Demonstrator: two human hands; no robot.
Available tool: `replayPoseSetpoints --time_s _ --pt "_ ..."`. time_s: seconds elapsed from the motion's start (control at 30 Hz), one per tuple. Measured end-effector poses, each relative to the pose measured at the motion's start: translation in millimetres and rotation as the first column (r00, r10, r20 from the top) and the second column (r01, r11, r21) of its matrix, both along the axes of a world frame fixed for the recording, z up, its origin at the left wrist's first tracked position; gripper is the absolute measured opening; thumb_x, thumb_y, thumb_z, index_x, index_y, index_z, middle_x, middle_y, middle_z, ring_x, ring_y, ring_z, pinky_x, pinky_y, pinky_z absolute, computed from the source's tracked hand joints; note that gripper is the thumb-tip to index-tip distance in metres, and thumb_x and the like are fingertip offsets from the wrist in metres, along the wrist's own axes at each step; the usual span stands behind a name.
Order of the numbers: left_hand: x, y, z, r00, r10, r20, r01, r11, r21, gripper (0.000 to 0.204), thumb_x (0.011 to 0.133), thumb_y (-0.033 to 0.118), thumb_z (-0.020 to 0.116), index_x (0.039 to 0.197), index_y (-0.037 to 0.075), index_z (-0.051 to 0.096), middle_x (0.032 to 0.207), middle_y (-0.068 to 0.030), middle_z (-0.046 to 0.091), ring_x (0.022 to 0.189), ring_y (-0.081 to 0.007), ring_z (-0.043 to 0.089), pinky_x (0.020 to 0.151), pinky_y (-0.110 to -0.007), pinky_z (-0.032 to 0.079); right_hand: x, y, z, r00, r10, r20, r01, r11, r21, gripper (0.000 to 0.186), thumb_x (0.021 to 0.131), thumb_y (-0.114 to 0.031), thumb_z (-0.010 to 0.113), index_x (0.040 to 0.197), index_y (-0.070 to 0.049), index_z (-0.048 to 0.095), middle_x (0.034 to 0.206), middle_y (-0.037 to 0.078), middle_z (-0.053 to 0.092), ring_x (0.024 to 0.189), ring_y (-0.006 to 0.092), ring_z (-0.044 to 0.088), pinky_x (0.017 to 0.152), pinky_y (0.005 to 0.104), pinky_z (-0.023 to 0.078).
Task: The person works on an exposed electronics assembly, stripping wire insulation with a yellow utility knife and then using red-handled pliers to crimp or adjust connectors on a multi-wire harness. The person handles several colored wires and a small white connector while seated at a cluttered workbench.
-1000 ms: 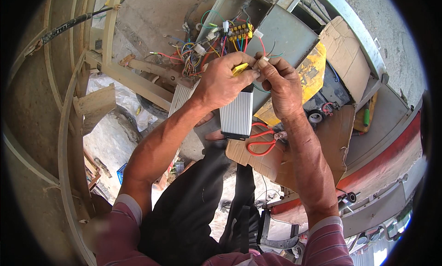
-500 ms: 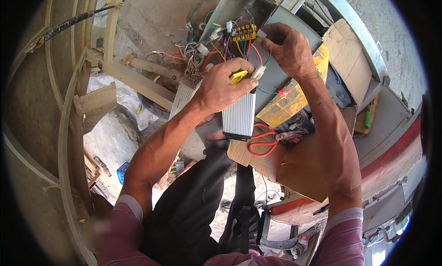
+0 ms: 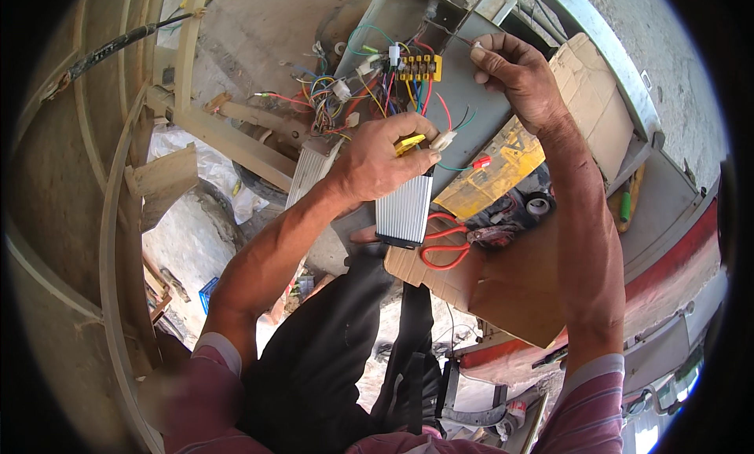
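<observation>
My left hand [image 3: 385, 157] is closed on a white wire connector [image 3: 443, 140] pinched at its fingertips. A flat yellow piece [image 3: 409, 144], its kind unclear, is tucked between the same fingers. Red and green wires rise from the connector, the thin green ones with loose ends. Just below the hand is a finned silver metal box [image 3: 404, 210]. Farther right, my right hand [image 3: 514, 75] pinches a small white plug [image 3: 477, 47], with a thin dark wire leading from it toward the upper left. Between the hands stands a yellow terminal block [image 3: 422, 68] with wires attached.
A tangle of coloured wires and white connectors [image 3: 341, 91] lies left of the terminal block. Red-handled scissors [image 3: 446, 256] rest on cardboard [image 3: 514, 297]. A worn yellow panel [image 3: 491, 171] and a roll of tape [image 3: 538, 206] are at the right. Metal frame bars [image 3: 236, 148] stand left.
My right hand has moved up and right, away from the terminal block and the green wires, and now pinches the plug on the dark wire. My left hand keeps its grip, slightly lower.
</observation>
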State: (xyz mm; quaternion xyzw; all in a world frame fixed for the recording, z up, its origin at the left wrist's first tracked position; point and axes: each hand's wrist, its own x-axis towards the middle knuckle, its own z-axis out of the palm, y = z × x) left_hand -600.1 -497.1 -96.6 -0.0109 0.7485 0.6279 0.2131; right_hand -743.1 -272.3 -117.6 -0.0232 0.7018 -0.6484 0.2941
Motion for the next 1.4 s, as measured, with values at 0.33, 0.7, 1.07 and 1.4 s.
replayPoseSetpoints --time_s 0.33,0.7,1.07,1.4 --pt "-6 9 -3 0.992 -0.114 -0.060 0.109 0.990 -0.087 0.017 0.092 0.008 0.075 0.106 0.001 0.068 0.087 -0.0055 0.069 0.077 -0.0123 0.064 0.071 -0.031 0.054 12 9 -2 0.999 0.035 0.032 -0.036 0.999 0.027 0.023 0.099 -0.022 0.073 0.112 -0.003 0.068 0.091 0.000 0.070 0.083 0.0086 0.067 0.075 0.0256 0.052" --pt "-6 11 -8 0.984 -0.154 -0.091 0.134 0.971 -0.198 0.016 0.094 0.011 0.072 0.106 0.001 0.069 0.090 -0.0105 0.072 0.080 -0.0188 0.071 0.072 -0.034 0.056 20 4 -5 0.984 0.091 -0.153 -0.056 0.974 0.217 0.034 0.100 -0.023 0.069 0.125 0.000 0.068 0.098 0.007 0.074 0.085 0.0126 0.071 0.080 0.0300 0.057" --pt "-5 20 4 0.972 -0.023 -0.233 -0.012 0.989 -0.147 0.025 0.101 0.016 0.066 0.121 0.002 0.067 0.102 -0.0106 0.073 0.093 -0.0169 0.070 0.082 -0.033 0.057 -22 24 18 0.940 0.318 -0.125 -0.252 0.893 0.373 0.033 0.099 -0.023 0.068 0.124 -0.001 0.069 0.095 0.006 0.074 0.083 0.0126 0.070 0.079 0.0306 0.058" --pt "4 46 10 0.994 -0.002 0.107 -0.045 0.899 0.436 0.034 0.111 0.026 0.054 0.132 0.000 0.059 0.104 -0.0103 0.072 0.088 -0.0129 0.065 0.083 -0.029 0.055 -25 29 5 0.963 0.261 -0.063 -0.232 0.926 0.298 0.027 0.097 -0.025 0.074 0.112 -0.003 0.071 0.091 0.004 0.072 0.079 0.0124 0.070 0.073 0.0291 0.058"
